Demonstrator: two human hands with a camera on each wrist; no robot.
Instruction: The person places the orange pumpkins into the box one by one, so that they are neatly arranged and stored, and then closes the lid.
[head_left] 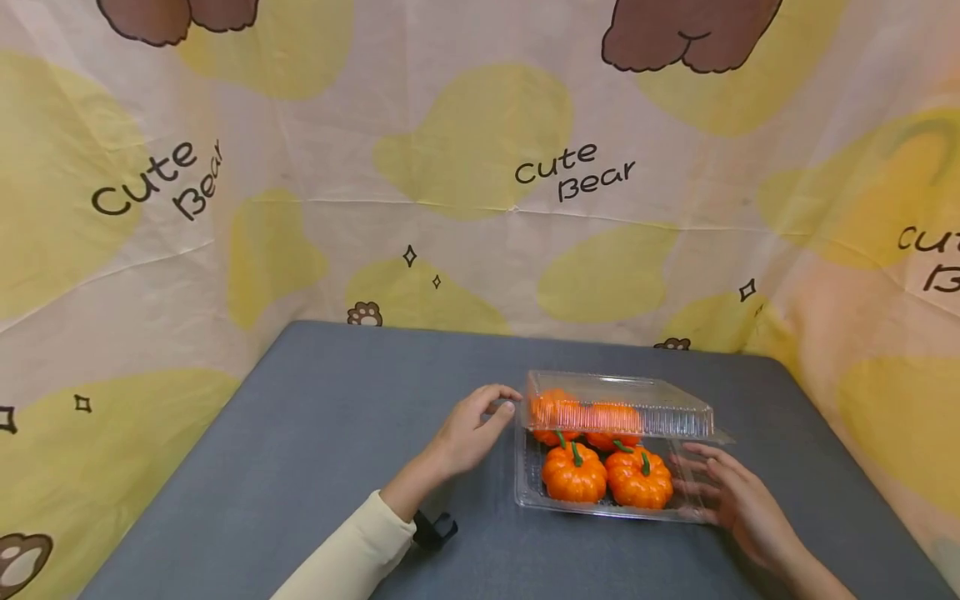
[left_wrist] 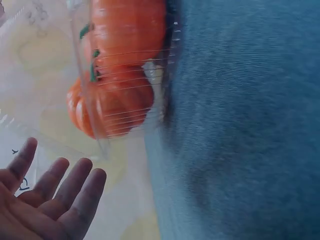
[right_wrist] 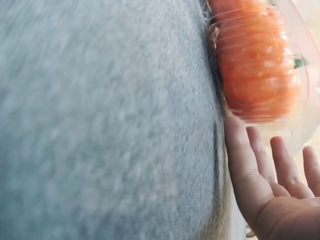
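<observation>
A clear plastic clamshell box (head_left: 611,510) sits on the table with its ribbed lid (head_left: 675,421) partly raised over the back half. Inside are several small orange pumpkins with green stems, among them a front left pumpkin (head_left: 573,473) and a front right pumpkin (head_left: 640,478); the lid covers the rear ones. Beside the lid's left end is my left hand (head_left: 474,429), fingers relaxed, holding nothing; the left wrist view shows its fingertips (left_wrist: 90,175) apart from the box. My right hand (head_left: 742,504) extends loose fingers along the box's right side. I cannot tell if they touch the plastic.
A grey cloth covers the table (head_left: 337,433). Behind and along both sides hangs a printed curtain (head_left: 465,150) with yellow patches and lettering. A black strap (head_left: 435,530) is on the left wrist, by a cream sleeve (head_left: 352,546).
</observation>
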